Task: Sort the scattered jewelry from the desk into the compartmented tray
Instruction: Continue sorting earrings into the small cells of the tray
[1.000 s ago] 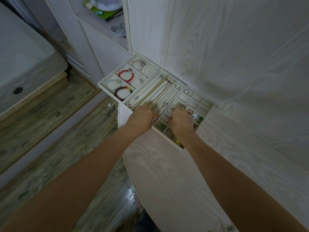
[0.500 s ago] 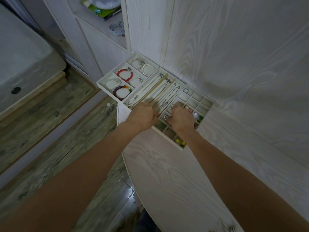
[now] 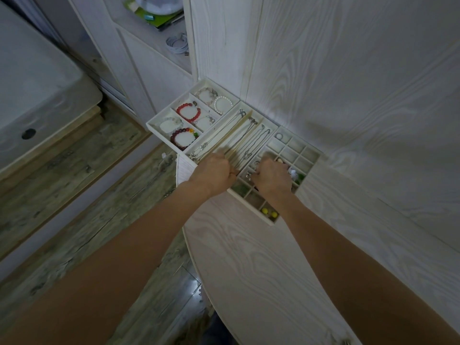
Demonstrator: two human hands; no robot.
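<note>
The white compartmented tray (image 3: 270, 222) sits at the desk's far left corner against the wall. Its left section holds bead bracelets, among them a red one (image 3: 188, 113) and a white pearl one (image 3: 223, 105). Thin necklace chains (image 3: 251, 140) lie in the long middle slots. Small pieces such as yellow beads (image 3: 268, 212) and a ring (image 3: 279, 136) fill the right grid. My left hand (image 3: 214, 174) is curled at the near end of the chain slots, pinching a chain end. My right hand (image 3: 272, 178) is curled over the grid cells, thumb toward the left hand; its fingertips are hidden.
The pale wood-grain desk (image 3: 261, 270) has a curved left edge above the wooden floor (image 3: 74, 195). A wall panel (image 3: 348, 83) rises right behind the tray. A shelf at the top holds a coiled cable (image 3: 177, 43). A bed corner (image 3: 37, 95) lies at the left.
Both hands have stayed over the tray's near edge, shifting only slightly. My right hand has edged a little farther over the grid cells.
</note>
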